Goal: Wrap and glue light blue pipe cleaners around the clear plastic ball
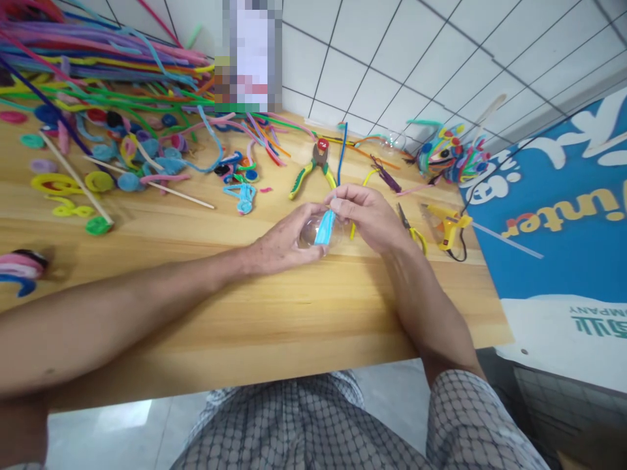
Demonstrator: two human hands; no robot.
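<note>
My left hand (289,240) is wrapped round a clear, round ball (309,232), gripping it from the left and below. A bright light-blue piece (324,228), which looks like bundled pipe cleaners, shows through the clear wall and tapers upward. At its narrow top the thumb and fingertips of my right hand (365,212) are pinched together, touching the rim of the ball. A yellow pipe cleaner (353,231) lies on the table under my right hand. Just beyond the hands are green-and-yellow pliers (321,163) with parted handles.
Heaps of coloured pipe cleaners (98,65) and coiled pieces (164,160) cover the left of the wooden table (274,313). Yellow-handled scissors (416,236), a yellow glue gun (448,228) with its cord, and a colourful pipe-cleaner figure (450,156) are on the right. A tiled wall (372,59) stands behind.
</note>
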